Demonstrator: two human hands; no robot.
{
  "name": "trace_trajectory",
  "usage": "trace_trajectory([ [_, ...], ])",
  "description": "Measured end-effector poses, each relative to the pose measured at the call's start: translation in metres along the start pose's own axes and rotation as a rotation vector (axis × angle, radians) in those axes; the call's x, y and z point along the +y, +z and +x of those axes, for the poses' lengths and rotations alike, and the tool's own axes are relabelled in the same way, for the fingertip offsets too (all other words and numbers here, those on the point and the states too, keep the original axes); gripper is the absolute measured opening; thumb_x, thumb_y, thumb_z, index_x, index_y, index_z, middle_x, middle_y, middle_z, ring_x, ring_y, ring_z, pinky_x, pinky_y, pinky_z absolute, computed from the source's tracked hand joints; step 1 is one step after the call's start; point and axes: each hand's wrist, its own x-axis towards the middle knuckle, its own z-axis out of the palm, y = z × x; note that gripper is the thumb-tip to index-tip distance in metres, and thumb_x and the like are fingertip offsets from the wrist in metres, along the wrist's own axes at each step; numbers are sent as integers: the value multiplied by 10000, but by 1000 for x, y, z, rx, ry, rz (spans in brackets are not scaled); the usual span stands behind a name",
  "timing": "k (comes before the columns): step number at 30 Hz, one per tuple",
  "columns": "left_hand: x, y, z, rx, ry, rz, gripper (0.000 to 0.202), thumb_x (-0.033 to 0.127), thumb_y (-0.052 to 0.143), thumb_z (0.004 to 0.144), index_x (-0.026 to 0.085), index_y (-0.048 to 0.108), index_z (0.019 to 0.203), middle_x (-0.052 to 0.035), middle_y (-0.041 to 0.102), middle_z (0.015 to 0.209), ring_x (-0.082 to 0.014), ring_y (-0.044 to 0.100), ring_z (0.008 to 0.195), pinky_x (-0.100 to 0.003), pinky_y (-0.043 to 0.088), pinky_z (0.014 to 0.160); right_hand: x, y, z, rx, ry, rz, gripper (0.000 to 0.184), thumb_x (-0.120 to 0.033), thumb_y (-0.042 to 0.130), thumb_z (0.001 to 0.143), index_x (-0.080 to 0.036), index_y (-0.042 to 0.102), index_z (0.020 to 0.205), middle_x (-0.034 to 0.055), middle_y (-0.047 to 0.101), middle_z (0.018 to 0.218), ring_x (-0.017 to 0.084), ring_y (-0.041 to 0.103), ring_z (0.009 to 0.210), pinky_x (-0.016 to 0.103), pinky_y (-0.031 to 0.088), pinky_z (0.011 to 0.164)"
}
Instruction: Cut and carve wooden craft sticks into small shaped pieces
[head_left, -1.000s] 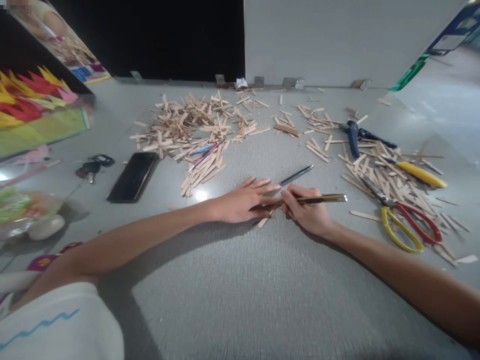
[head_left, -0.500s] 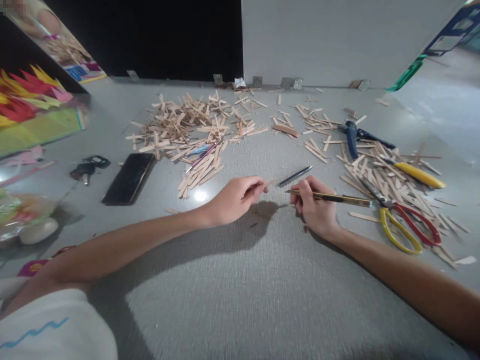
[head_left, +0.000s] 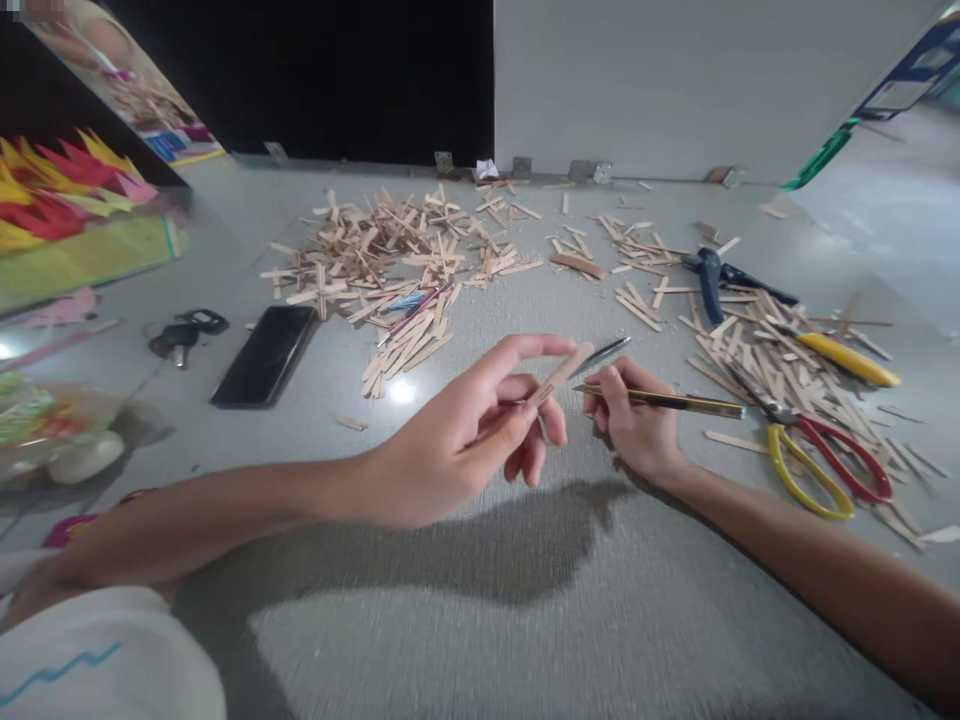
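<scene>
- While looking down through the head view, pinches a flat wooden stick point(head_left: 561, 372) in the left hand point(head_left: 457, 440), thumb beneath and forefinger stretched over it, the other fingers curled loosely below.
- Holds that stick lifted clear of the grey table point(head_left: 480, 610), slanting up to the right, with its upper end near the knuckles of the right hand point(head_left: 634, 430).
- Grips a slim gold-and-black tool point(head_left: 675, 402) in the right hand, fingers closed round its front part like a pen and the heel of the hand down on the table.
- Points the tool's tip left, just under the raised stick, with the tail running out to the right; cannot tell whether tip and stick touch.
- Just beyond both hands, shows a dark pen point(head_left: 609, 351) lying flat on the table.
- To the right, shows scissors point(head_left: 825, 460) with one yellow and one red handle lying at the near edge of a loose heap of sticks point(head_left: 757, 345).
- In that heap, shows a yellow-handled tool point(head_left: 851, 360) and, farther back, blue-handled pliers point(head_left: 709, 282).
- Farther off to the left, shows a larger pile of sticks point(head_left: 375, 250) spread across the table.
- Near that pile's front edge, shows a black phone point(head_left: 264, 354) lying flat, with a bunch of keys point(head_left: 180, 335) just to its left.
- At the far left edge, shows red and yellow paper spikes point(head_left: 60, 195).
</scene>
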Motion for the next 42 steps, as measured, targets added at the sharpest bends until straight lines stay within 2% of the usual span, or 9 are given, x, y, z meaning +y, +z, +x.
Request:
trace_trajectory([
  [5,-13,-7,12,-19,-109,21,101,263,497,1114,231,522,1206,-41,702,1030,-168,791,766,-250,597,609,2,0,1,-5,5,-16,558,-749,644,955,-221,624,778,-12,651,571,85,484,369,210,398,349],
  [8,-32,-13,25,-49,-265,194,189,321,565,1084,205,558,1233,-76,756,1058,-161,762,680,-230,515,509,4,0,1,9,12,-16,500,-691,682,956,-225,614,788,-6,686,594,89,516,374,206,394,342],
  [11,-49,-18,34,-92,-348,345,204,341,644,1030,187,614,1160,-10,742,832,-113,616,494,-237,463,504,3,-2,-2,-55,-26,-74,437,-596,705,975,-220,631,764,-9,675,552,100,550,383,214,422,365],
  [15,-51,-28,39,-233,-406,365,368,448,715,977,184,668,1229,-19,759,855,-127,610,542,-235,423,493,0,-4,-8,-205,-74,-171,409,-517,679,1006,-214,642,733,-4,666,509,119,613,404,227,464,416],
  [18,-47,-34,41,-251,-334,505,339,426,767,947,191,722,1186,-22,767,856,-162,683,669,-266,481,627,-1,-5,-8,-259,-110,-220,436,-505,620,1042,-215,626,718,-13,640,485,113,599,394,227,440,420],
  [23,-64,-27,39,48,-54,955,619,539,943,771,132,725,1184,-141,728,1148,-344,658,1117,-457,516,976,0,-7,-2,-342,-216,-282,546,-499,506,1096,-235,513,618,-5,602,495,104,541,420,250,394,442],
  [30,-83,-22,38,-109,83,1010,472,521,903,838,246,809,1210,-134,588,1572,-438,442,1498,-624,337,1222,1,-6,1,-490,-188,-254,498,-456,506,1099,-235,512,652,-41,550,492,95,487,438,251,372,472],
  [35,-84,-26,38,-22,58,974,837,656,909,772,225,680,1453,-169,565,1618,-428,453,1531,-628,251,1295,1,-5,2,-510,-134,-232,475,-427,524,1086,-234,518,652,-37,574,506,93,493,441,250,376,471],
  [42,-85,-27,41,-167,49,1002,698,624,884,824,287,732,1415,-133,453,1714,-454,309,1621,-705,159,1316,0,-6,2,-514,-142,-228,437,-343,526,1078,-222,549,659,-53,548,498,88,496,447,248,382,491],
])
